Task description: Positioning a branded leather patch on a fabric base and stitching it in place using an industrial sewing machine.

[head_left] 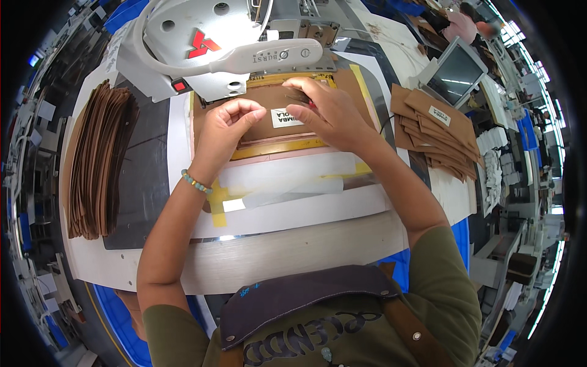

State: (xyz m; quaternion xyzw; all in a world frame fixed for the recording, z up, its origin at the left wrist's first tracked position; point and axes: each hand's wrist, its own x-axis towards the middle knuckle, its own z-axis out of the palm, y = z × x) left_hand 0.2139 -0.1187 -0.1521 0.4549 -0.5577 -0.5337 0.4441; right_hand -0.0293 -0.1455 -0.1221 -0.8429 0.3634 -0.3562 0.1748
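A brown flat piece (263,134) lies in a yellow-edged frame under the sewing machine head, with a white label (286,118) on it. Just left of that label is my left hand (227,125), its thumb and forefinger pinched together; whatever they hold is too small to make out. My right hand (333,116) is over the label's right side, fingers curled round a small dark tool with a red part (312,104), which looks like thread snips. Most of this tool is hidden by the fingers.
The white machine head (202,37) with its light bar (269,56) overhangs the far side of the work. A tall stack of brown pieces (98,162) stands at the left. Labelled brown pieces (437,125) are piled at the right, below a tilted screen (455,72).
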